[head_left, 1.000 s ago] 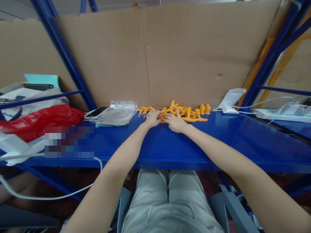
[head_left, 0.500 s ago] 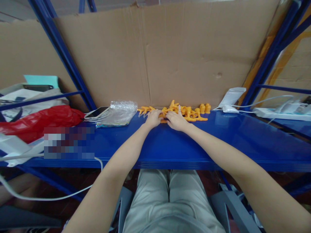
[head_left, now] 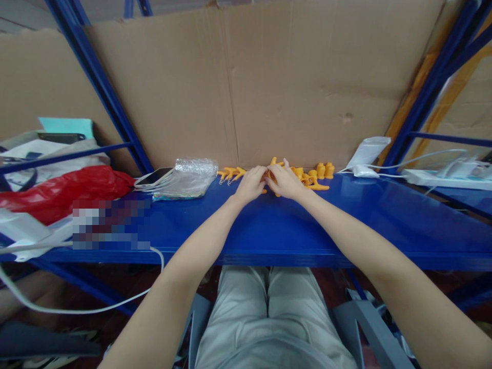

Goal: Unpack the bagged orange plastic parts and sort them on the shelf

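Observation:
Both my hands meet over a pile of orange plastic parts at the back of the blue shelf. My left hand (head_left: 250, 184) has its fingers curled around an orange plastic piece, most of it hidden under them. From the other side my right hand (head_left: 287, 180) closes on the same spot, fingertips nearly touching the left ones. Left of the hands lie branch-shaped orange pieces (head_left: 229, 172) with small metal chains (head_left: 229, 181). Just right of them, more orange parts (head_left: 313, 179) are heaped, and two rounded orange pieces (head_left: 325, 170) stand upright against the cardboard.
A phone (head_left: 156, 177) with a white cable and a clear plastic packet (head_left: 188, 179) lie to the left, beside a red bag (head_left: 73, 189). At right are a white charger (head_left: 365, 170) and a power strip (head_left: 442, 179). Cardboard (head_left: 307, 87) walls the back.
Both hands have shifted slightly right and closer together over the orange parts. More of the branch-shaped pieces at left now shows.

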Demonstrator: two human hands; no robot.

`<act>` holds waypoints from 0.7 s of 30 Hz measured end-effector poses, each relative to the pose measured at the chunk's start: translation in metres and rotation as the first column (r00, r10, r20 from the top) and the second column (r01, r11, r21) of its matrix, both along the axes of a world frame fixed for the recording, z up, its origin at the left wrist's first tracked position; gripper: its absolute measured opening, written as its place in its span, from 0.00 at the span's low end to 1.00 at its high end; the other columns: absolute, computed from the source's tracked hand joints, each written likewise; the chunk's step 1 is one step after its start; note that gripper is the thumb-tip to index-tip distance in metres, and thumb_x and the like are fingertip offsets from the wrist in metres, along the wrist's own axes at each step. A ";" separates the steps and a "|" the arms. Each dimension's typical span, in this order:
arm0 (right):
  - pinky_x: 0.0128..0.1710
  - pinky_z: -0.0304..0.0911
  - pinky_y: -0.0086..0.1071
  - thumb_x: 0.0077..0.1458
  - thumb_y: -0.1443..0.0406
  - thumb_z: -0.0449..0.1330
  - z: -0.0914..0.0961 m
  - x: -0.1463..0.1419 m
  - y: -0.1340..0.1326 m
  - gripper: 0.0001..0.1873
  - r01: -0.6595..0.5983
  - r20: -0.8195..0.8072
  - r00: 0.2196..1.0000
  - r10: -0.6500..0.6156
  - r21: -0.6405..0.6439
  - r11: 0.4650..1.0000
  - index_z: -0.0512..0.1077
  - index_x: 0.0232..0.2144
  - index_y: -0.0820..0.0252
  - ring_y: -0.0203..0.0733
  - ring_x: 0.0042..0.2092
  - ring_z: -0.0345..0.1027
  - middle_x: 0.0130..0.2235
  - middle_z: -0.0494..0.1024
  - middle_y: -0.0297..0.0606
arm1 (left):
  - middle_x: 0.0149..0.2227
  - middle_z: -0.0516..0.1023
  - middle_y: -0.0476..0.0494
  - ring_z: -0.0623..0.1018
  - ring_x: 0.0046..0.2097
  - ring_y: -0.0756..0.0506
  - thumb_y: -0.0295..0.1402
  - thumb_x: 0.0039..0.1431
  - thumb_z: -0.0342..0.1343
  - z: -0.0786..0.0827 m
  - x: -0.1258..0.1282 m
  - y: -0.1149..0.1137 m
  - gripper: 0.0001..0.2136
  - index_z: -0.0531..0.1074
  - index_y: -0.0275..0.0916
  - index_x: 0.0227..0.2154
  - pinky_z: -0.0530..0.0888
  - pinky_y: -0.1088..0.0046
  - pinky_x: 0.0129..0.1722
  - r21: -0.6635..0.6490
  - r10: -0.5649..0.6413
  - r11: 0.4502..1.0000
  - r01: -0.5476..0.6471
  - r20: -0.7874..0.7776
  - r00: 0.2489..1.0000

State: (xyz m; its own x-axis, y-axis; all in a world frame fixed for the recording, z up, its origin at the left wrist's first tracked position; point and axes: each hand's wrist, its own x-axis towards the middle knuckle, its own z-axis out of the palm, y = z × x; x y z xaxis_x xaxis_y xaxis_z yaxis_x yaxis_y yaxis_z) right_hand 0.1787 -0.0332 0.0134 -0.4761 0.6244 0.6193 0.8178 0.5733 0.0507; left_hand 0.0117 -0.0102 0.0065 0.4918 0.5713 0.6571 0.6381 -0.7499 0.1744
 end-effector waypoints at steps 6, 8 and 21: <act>0.67 0.42 0.57 0.65 0.60 0.46 0.003 0.008 0.000 0.19 -0.066 0.024 0.998 0.065 0.018 0.998 0.70 0.50 0.63 0.52 0.52 0.69 0.47 0.77 0.48 | 0.43 0.78 0.38 0.76 0.49 0.39 0.28 0.60 0.56 -0.005 -0.006 0.008 0.04 0.75 0.37 0.36 0.69 0.57 0.55 -0.136 0.067 0.988 -0.072 -0.040 0.997; 0.66 0.44 0.56 0.65 0.60 0.47 0.003 0.009 0.000 0.18 -0.073 0.040 0.997 0.072 0.015 0.997 0.72 0.48 0.61 0.50 0.49 0.70 0.44 0.78 0.46 | 0.50 0.77 0.38 0.73 0.56 0.37 0.27 0.59 0.56 -0.004 -0.012 0.009 0.05 0.76 0.40 0.36 0.65 0.53 0.58 -0.086 0.138 0.987 -0.138 -0.008 0.990; 0.66 0.44 0.56 0.64 0.60 0.50 0.012 0.019 0.005 0.19 -0.075 0.031 0.997 0.074 0.026 0.997 0.72 0.50 0.62 0.49 0.49 0.71 0.46 0.79 0.47 | 0.47 0.80 0.41 0.77 0.52 0.38 0.26 0.58 0.54 0.005 -0.024 0.009 0.13 0.77 0.43 0.44 0.70 0.61 0.56 -0.180 0.295 0.946 -0.270 0.132 0.946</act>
State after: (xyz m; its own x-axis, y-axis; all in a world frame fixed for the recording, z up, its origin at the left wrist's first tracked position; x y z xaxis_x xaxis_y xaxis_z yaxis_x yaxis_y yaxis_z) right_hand 0.1974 -0.0277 0.0258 -0.5390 0.5695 0.6206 0.7708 0.6306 0.0907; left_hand -0.0122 -0.0010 0.0113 0.1947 0.7740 0.6025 0.7753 -0.4977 0.3889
